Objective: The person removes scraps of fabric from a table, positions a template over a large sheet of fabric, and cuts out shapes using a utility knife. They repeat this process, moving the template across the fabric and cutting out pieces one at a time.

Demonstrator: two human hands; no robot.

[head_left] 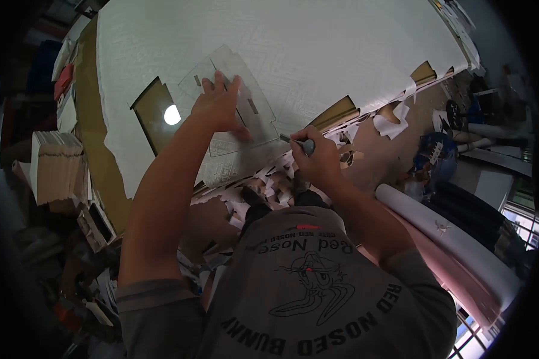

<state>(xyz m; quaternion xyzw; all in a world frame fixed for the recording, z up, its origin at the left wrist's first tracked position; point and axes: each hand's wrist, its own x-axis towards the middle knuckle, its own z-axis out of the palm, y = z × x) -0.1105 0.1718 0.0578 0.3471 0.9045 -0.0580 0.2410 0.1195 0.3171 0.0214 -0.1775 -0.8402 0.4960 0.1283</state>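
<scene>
My left hand [220, 107] lies on a clear plastic template [259, 119], fingers spread and pressing it flat onto a white patterned sheet [317, 54]. The template has small slots and a long straight line through it. In my right hand [318, 157] is a cutting knife [307, 146] with a dark rounded handle end. Its thin tip points toward the lower right corner of the template, close to the sheet's near edge. The fingers of this hand are wrapped round the handle.
Openings in the sheet show a brown layer [150, 113] beneath. White scraps [392, 119] hang from the near edge and litter the floor by my feet. A stack of cut pieces [58, 167] stands at left. Long rolls [449, 233] lie at right.
</scene>
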